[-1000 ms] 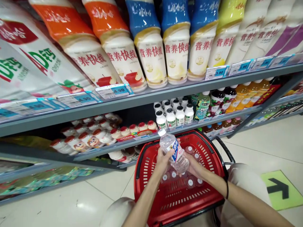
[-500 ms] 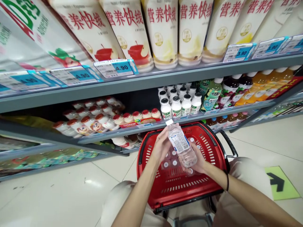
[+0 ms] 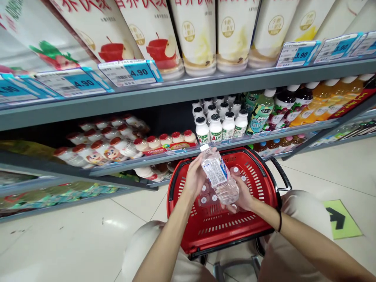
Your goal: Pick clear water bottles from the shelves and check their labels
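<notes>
A clear plastic bottle (image 3: 221, 176) with a white cap and a white-and-blue label is held tilted above the red shopping basket (image 3: 232, 235). My left hand (image 3: 195, 174) grips its upper part near the cap, from the left side. Around its lower end, from the right and below, my right hand (image 3: 242, 197) is closed; some of those fingers are hidden behind the bottle. Several small bottles with white caps (image 3: 214, 198) stand inside the basket, partly covered by the held bottle and my hands.
White milk drink bottles with black caps (image 3: 216, 129) stand on the lower shelf behind the basket. Red-capped small bottles (image 3: 101, 147) are to their left, juice bottles (image 3: 320, 103) to the right. A shelf edge (image 3: 188, 90) juts out above. The basket's black handle (image 3: 280, 174) sticks out right.
The bottle has turned a little in my hands, showing more of the label's blue side. My view has tipped down slightly, so the shelves sit higher in the picture.
</notes>
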`<state>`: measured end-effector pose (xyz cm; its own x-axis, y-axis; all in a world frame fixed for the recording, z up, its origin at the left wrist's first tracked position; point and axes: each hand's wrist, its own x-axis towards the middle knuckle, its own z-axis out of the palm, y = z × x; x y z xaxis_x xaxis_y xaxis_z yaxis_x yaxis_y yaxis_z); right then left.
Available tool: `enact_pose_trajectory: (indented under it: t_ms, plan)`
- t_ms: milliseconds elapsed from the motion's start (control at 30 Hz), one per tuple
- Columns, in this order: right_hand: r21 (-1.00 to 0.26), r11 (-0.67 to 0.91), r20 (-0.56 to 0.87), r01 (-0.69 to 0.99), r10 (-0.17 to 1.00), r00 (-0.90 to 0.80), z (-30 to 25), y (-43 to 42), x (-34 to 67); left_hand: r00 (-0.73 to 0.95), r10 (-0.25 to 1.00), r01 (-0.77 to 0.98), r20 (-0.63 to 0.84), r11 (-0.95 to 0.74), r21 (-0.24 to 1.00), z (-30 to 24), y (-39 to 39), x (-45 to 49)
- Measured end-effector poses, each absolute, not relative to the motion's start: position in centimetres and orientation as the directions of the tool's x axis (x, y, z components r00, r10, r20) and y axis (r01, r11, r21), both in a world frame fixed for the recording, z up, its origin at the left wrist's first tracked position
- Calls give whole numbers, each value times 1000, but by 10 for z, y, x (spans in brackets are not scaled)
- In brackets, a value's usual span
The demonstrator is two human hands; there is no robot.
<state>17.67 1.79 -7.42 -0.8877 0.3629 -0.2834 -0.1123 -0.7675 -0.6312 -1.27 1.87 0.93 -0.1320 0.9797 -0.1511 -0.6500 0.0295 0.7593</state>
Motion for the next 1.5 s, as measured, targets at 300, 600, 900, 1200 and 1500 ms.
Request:
enact_pose_trajectory:
  t_ms: [300,600,900,1200,1500]
  plan:
    - [-912,-378,-168,-157,696,-698,-70,8,176,-133,980,-687,-147,16,727,12,22,-21]
    - [-944,-311,-165,-112,738,-654,-77,1,172,-195,967,-675,-166,-9,737,12,21,-20]
    - [-928,-355,-211,-112,748,-629,-69,4,173,-205,959,-735,-198,-17,678,13,18,-22]
    - [-456,-845,-347,-279,457,-819,-53,1,163,-301,908,-778,-292,-57,626,5,22,-26]
    - [-767,-550,-253,-332,734,-631,-58,8,171,-349,897,-767,-271,-107,633,13,25,-24]
